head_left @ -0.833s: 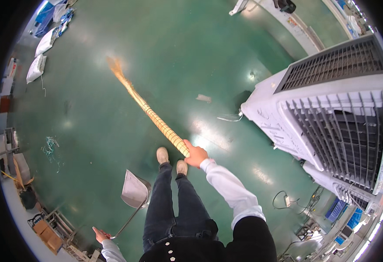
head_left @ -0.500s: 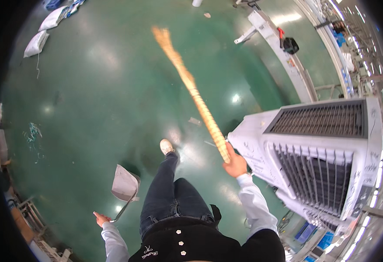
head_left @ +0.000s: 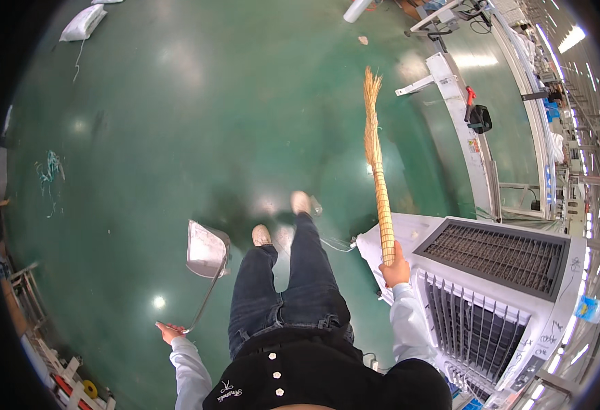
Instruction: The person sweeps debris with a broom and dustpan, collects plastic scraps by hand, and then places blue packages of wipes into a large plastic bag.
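My right hand (head_left: 395, 270) is closed around the lower end of a straw broom (head_left: 382, 198). The broom's wrapped handle rises away from me, and its loose bristles point to the far side, apart from the floor as far as I can tell. Low on the left, my left hand (head_left: 170, 332) grips the thin metal handle of a dustpan (head_left: 205, 250). That pan is light grey and hangs or rests left of my legs; whether it touches the floor I cannot tell. Its inside looks bare from here.
A big white air cooler (head_left: 419, 236) stands close on my right, with a cord (head_left: 337, 246) by its corner. Green-blue strands (head_left: 50, 171) lie on the floor at left. Farther off are a white sack (head_left: 83, 24), a small scrap (head_left: 363, 40) and a white machine frame (head_left: 460, 109).
The broom has swung to the right and now points more straight ahead. My other shoe has come into view in front. The dustpan and my left hand have shifted slightly right in the picture.
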Demonstrator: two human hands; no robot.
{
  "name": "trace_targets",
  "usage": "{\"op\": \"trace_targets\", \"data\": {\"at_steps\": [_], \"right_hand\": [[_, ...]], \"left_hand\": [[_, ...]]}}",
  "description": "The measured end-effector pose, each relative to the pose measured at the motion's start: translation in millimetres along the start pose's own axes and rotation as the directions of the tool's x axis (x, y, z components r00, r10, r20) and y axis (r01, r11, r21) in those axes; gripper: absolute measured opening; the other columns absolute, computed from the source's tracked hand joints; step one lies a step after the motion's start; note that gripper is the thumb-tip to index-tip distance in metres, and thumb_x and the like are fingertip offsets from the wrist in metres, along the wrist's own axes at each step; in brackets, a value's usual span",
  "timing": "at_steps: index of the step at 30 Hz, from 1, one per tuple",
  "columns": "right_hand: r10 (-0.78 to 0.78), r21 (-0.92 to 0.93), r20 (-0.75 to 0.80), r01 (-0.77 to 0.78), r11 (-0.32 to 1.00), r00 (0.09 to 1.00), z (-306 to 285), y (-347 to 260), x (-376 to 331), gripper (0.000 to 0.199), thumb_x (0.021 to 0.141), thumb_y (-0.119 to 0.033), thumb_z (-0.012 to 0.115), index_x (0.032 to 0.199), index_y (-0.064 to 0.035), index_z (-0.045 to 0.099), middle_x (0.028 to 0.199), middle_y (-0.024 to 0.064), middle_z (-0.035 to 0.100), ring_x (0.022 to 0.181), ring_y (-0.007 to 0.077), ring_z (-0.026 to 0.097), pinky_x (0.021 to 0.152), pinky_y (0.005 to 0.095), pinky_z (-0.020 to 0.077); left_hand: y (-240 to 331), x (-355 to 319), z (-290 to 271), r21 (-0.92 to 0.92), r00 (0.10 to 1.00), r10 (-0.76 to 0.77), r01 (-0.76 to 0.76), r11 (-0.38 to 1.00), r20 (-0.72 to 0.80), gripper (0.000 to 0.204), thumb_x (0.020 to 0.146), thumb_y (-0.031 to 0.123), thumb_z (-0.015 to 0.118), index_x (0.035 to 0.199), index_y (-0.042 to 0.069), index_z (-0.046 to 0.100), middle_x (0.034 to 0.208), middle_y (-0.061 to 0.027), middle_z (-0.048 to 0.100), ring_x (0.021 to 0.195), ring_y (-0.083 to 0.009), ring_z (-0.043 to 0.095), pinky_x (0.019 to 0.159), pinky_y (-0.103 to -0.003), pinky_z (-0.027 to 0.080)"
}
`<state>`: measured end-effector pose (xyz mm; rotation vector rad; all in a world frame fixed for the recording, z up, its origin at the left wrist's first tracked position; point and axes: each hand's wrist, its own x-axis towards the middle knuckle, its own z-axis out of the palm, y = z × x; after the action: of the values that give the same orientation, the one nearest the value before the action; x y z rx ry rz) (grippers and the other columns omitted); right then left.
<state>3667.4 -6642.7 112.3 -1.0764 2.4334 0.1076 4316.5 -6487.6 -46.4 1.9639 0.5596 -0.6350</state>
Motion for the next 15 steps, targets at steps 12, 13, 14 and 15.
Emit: {"op": "trace_targets", "data": {"at_steps": [12,13,14,15], "right_hand": [[-0.05,-0.127,0.156,0.071,0.989,0.986,20.7,-17.7,40.1,0.084,0.06,-0.015,0.065,0.136,-0.0156,0.03,0.091,0.0193,0.064,0.083,0.0383,0.061,0.074,0.0419,0.0486],[-0.069,-0.102,0.166,0.086,0.991,0.984,24.2,-13.4,51.7,0.083,0.06,-0.015,0.065,0.136,-0.0157,0.031,0.089,0.0197,0.064,0.079,0.0377,0.062,0.073,0.0422,0.0491],[-0.037,-0.089,0.188,0.054,0.995,0.982,23.0,-8.4,51.6,0.083,0.06,-0.015,0.065,0.136,-0.0164,0.031,0.088,0.0199,0.064,0.078,0.0374,0.062,0.072,0.0425,0.0493],[-0.022,-0.068,0.204,0.037,0.997,0.979,21.8,-9.3,55.0,0.083,0.06,-0.015,0.065,0.135,-0.017,0.032,0.087,0.0201,0.064,0.077,0.0372,0.063,0.072,0.0427,0.0495]], "left_hand": [[-0.6,-28.0,-66.5,0.013,0.993,-0.015,0.017,1.0,-0.12,0.058,0.082,0.06,0.049,0.077,0.002,0.046,0.05,-0.0027,0.036,0.039,-0.0155,0.034,0.037,-0.033,0.036],[-3.7,-26.7,-67.6,0.02,0.988,-0.03,0.034,0.999,-0.149,0.058,0.083,0.06,0.049,0.077,0.002,0.045,0.05,-0.0029,0.036,0.039,-0.0156,0.034,0.036,-0.033,0.036],[-5.9,-24.5,-66.8,0.028,0.984,-0.044,0.05,0.998,-0.175,0.057,0.083,0.059,0.049,0.077,0.003,0.045,0.05,-0.0031,0.036,0.038,-0.0157,0.033,0.036,-0.033,0.035],[-8.6,-21.5,-62.8,0.01,0.98,-0.057,0.06,0.998,-0.188,0.057,0.083,0.059,0.049,0.076,0.003,0.045,0.05,-0.0032,0.036,0.038,-0.0158,0.033,0.036,-0.033,0.035]]}}
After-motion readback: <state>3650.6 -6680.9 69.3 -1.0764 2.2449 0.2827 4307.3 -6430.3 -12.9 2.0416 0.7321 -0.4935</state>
